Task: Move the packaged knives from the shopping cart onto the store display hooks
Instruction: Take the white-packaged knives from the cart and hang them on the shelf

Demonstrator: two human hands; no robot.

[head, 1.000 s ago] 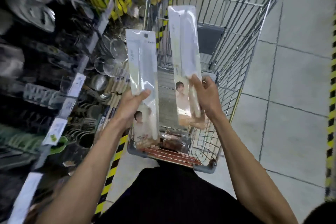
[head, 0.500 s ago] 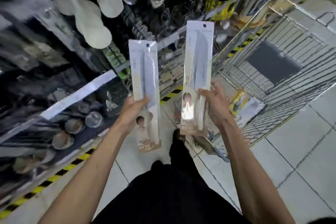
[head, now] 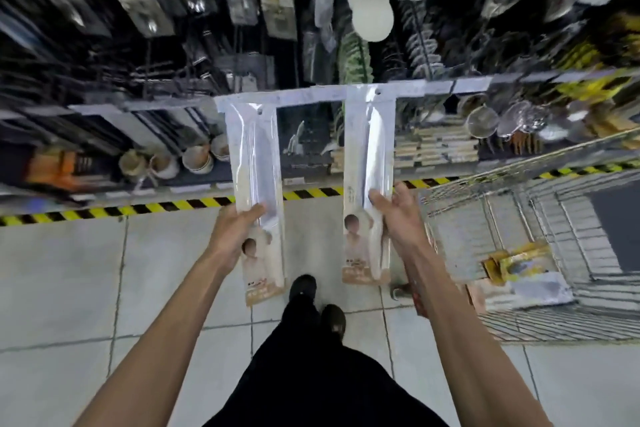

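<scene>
I hold two long clear packaged knives upright in front of the shelving. My left hand (head: 235,229) grips the left knife package (head: 254,163) near its lower half. My right hand (head: 394,218) grips the right knife package (head: 369,156) the same way. Each package has a hang hole at the top and a printed card at the bottom. The shopping cart (head: 540,288) stands at my right with more packages (head: 519,270) on its floor. Display hooks with hanging packaged goods (head: 145,3) fill the upper shelving, blurred.
White ladles (head: 372,7) and metal strainers hang at the top right. A shelf rail with price tags (head: 433,87) runs behind the package tops. Cups and boxes sit on the low shelf. A yellow-black floor stripe (head: 104,211) marks the shelf base. My feet (head: 318,302) stand on tile.
I have turned from the cart to face the shelving squarely. Both packages stay gripped and upright, now spread wider apart. The cart has shifted to the right side of view.
</scene>
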